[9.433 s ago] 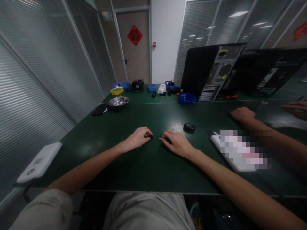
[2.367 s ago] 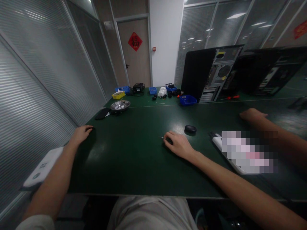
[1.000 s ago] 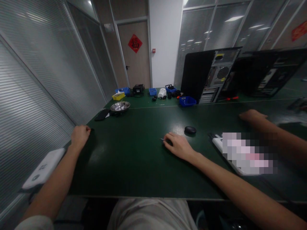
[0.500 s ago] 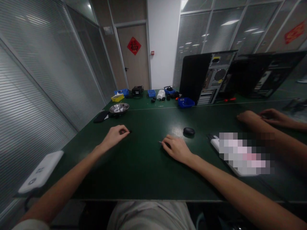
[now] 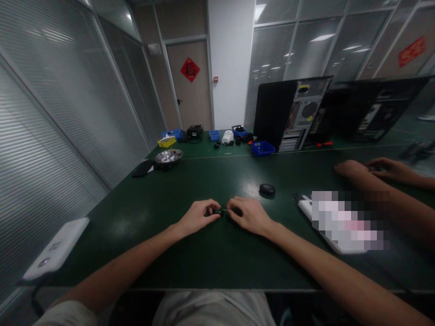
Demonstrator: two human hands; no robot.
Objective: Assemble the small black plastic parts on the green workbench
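Over the middle of the green table (image 5: 142, 267), my left hand (image 5: 199, 216) pinches a small black part (image 5: 218, 212), too small to name more exactly. My right hand (image 5: 249, 212) faces it from close by, its fingertips closed on a thin, silvery pin-like piece (image 5: 225, 210) that points left. The tip of this piece comes up to the black part; whether they touch I cannot tell. Beyond my right hand rests a smooth black oval object (image 5: 267, 189), similar to a computer mouse.
A metal bowl (image 5: 169, 156) of small parts stands at the back left beside a black phone-like slab (image 5: 143, 168). Blue bin (image 5: 263, 148) and black computer tower (image 5: 277, 115) are behind. White devices lie left (image 5: 56, 249) and right. Another person's hands (image 5: 351, 167) work at right.
My left hand has moved right and nearer to me, bringing the black part up to my right hand. The right hand has stayed nearly in place.
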